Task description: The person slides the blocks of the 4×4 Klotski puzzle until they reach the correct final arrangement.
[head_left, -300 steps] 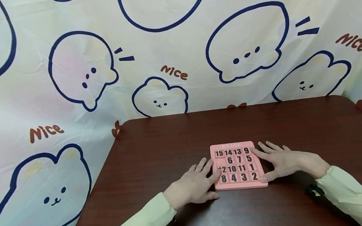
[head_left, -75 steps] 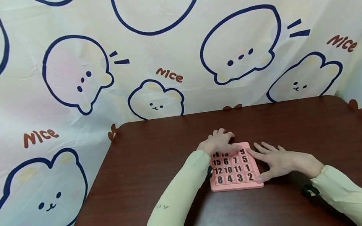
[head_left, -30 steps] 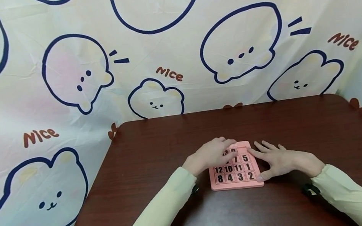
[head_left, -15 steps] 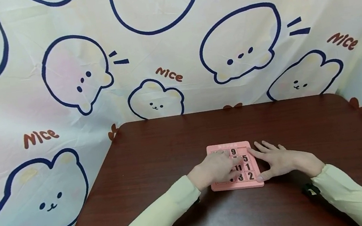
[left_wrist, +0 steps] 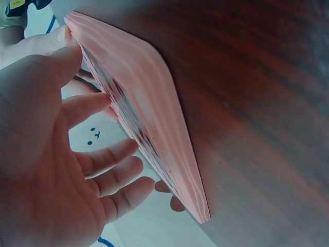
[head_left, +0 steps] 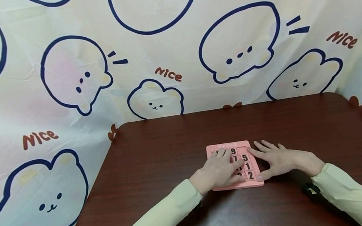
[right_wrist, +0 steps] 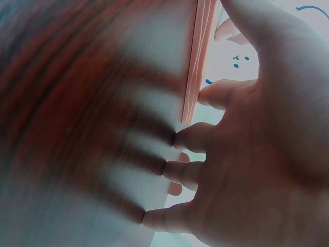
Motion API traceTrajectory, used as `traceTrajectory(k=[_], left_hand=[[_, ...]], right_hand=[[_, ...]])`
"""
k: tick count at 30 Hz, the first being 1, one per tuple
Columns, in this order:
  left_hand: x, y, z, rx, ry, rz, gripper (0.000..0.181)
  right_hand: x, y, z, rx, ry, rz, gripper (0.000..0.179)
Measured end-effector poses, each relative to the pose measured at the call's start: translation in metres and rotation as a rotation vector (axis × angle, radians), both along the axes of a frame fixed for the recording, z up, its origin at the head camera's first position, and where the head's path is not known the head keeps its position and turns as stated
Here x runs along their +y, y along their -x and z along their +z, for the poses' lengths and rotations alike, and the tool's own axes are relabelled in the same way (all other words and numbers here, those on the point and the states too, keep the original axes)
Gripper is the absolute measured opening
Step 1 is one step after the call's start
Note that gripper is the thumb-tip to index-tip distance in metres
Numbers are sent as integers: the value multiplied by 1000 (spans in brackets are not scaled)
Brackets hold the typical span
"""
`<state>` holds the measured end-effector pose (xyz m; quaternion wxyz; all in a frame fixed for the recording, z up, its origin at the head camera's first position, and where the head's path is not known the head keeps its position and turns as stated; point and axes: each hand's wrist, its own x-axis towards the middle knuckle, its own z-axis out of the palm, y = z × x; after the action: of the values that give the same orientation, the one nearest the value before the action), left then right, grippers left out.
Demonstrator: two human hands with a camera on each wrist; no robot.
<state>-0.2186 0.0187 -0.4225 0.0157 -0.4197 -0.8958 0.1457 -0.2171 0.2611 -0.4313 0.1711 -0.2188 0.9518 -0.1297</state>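
A pink sliding number puzzle (head_left: 241,186) lies flat on the table. Over its left and middle part, my left hand (head_left: 217,170) is spread, with fingertips at the tiles and many numbers hidden under it. Still showing are tile 9 (head_left: 233,151) in the top row and tiles 5, 1 and 2 down the right column; the top right slot has no tile. Beside the right edge is my right hand (head_left: 280,160), index fingertip near the upper edge and thumb at the lower corner. In the right wrist view its other fingertips (right_wrist: 167,169) rest on the tabletop.
The dark brown wooden table (head_left: 157,143) reaches back to a pale cloth backdrop (head_left: 151,1) printed with bear outlines and the word "Nice". A black wrist device (head_left: 311,189) shows under the right sleeve.
The gap was in the second row, then third in the top row, and is now top right as the 9 shifted left. My left hand came down from the top edge; the right stayed.
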Motion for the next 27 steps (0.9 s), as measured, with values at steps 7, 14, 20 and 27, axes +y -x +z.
traceTrajectory(k=[7,14,20,27], left_hand=[[0,1,-3,-11,4,29,54],[0,2,-2,-18,13,52,56],[2,5,-2,-16,21,72,57],[8,12,-2,-9,27,107,58]], right_hand=[[-1,-1,0,10,-7,5,108],[1,0,0,4,-6,-3,108],[1,1,0,-2,-4,-9,107],[1,2,-1,-7,6,-16,107]])
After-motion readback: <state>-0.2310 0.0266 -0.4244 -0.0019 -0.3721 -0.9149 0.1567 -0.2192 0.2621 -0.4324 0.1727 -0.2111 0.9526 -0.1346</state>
